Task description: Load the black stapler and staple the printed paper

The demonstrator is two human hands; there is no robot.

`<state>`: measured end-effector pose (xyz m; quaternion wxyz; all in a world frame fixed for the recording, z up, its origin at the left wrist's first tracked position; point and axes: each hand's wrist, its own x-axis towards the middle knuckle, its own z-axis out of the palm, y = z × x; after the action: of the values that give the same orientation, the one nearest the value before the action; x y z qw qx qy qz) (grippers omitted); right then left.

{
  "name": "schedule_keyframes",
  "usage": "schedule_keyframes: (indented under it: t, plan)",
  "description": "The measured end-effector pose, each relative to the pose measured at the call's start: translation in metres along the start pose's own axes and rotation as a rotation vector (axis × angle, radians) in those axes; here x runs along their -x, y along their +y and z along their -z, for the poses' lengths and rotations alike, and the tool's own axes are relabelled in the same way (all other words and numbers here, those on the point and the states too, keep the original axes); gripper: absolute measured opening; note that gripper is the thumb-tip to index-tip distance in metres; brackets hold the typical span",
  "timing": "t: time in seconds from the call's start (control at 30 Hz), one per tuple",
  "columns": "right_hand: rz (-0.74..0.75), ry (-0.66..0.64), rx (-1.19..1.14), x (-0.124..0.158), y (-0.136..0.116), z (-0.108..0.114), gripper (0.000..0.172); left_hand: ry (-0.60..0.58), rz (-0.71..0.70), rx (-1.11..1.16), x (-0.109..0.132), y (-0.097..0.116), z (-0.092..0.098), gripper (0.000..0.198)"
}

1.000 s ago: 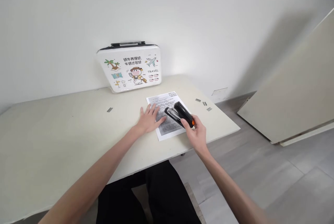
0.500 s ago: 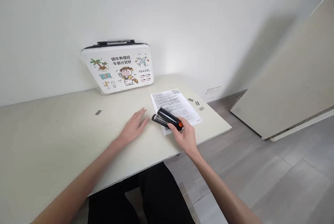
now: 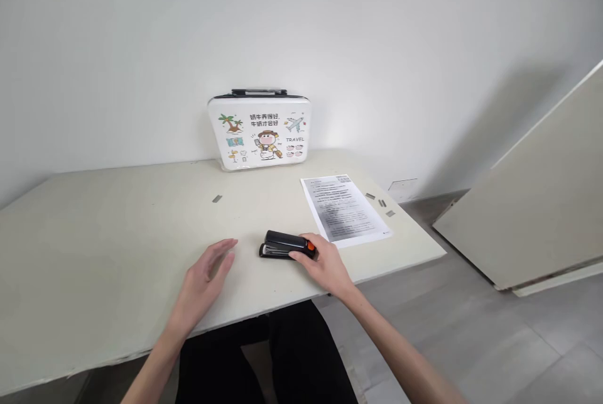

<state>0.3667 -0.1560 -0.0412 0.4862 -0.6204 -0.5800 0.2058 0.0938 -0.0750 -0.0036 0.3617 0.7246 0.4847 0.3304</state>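
My right hand [image 3: 325, 264] is wrapped round the rear end of a black stapler [image 3: 285, 242] with an orange patch near my fingers. The stapler lies sideways at the front of the table, its nose pointing left and its jaws a little apart. To the left of it, my left hand [image 3: 202, 281] hovers by the table's front edge, thumb and fingers apart and holding nothing. A printed sheet of paper [image 3: 346, 209] lies flat beyond my right hand. Past its right side are several grey staple strips [image 3: 382, 203]; one more strip [image 3: 217, 198] lies farther left.
A white carrying case [image 3: 264, 134] with cartoon prints and a black handle stands against the wall at the back of the cream table [image 3: 117, 253]. Right of the table, a large pale panel [image 3: 532, 203] leans above the grey floor.
My right hand has brought the stapler off the paper, leftward and nearer to me. My left hand has drawn back toward the front edge. The view has shifted left.
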Motion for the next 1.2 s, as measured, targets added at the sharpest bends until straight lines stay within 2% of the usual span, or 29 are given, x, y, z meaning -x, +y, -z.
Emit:
schedule_keyframes:
  t: [0.1,0.2,0.37,0.7,0.83,0.97,1.03,1.2]
  plan:
    - [0.008,-0.076,-0.034,-0.006,-0.015,-0.027,0.031,0.055,0.017,0.124,0.003,-0.003,-0.001,0.043]
    - [-0.015,-0.147,-0.055,-0.009,-0.024,-0.037,0.034,0.083,0.012,0.19,0.005,-0.008,-0.001,0.041]
    - [-0.081,-0.134,-0.112,-0.007,-0.028,-0.032,0.05,0.123,0.021,0.229,0.01,-0.012,-0.001,0.043]
    - [-0.037,-0.113,-0.046,-0.006,-0.026,-0.037,0.047,0.244,0.112,0.349,0.015,-0.011,0.003,0.045]
    - [-0.046,-0.103,-0.035,-0.004,-0.025,-0.038,0.047,0.27,0.102,0.373,0.016,-0.012,0.004,0.047]
    - [-0.021,-0.146,0.038,-0.003,-0.022,-0.04,0.038,0.252,0.096,0.365,0.016,-0.014,0.005,0.047]
    - [0.02,-0.162,0.067,-0.003,-0.021,-0.041,0.039,0.233,0.104,0.383,0.015,-0.016,0.006,0.046]
    - [0.132,-0.069,0.037,0.007,-0.025,-0.037,0.025,0.218,0.162,0.613,0.015,-0.012,0.007,0.041]
